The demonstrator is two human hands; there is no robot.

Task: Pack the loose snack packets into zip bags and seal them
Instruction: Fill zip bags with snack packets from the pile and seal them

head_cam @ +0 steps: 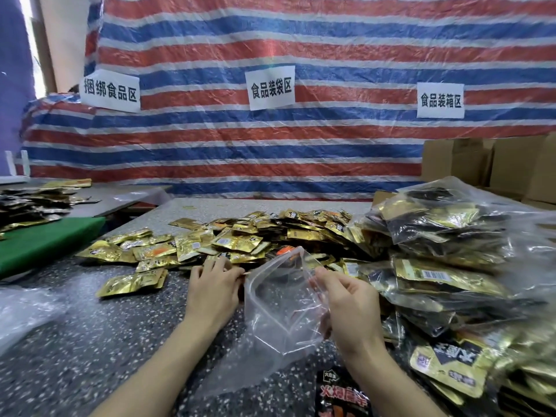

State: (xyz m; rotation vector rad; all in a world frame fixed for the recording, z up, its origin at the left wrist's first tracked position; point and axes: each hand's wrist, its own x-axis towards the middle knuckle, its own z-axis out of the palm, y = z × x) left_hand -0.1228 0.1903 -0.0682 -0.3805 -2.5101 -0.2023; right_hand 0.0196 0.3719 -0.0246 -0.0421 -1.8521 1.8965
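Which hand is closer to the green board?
Left. The left hand is right of the green board; the right hand is farther right, beyond the clear bag.

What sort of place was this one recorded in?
Most likely a small food-packing workshop. Paper signs on the striped tarp name food zones; loose snack packets are heaped on the speckled table beside stacked filled bags; the left hand and right hand hold an empty zip bag.

Both hands [279,299] hold an empty zip bag [279,314] open beside gold packets [240,242].
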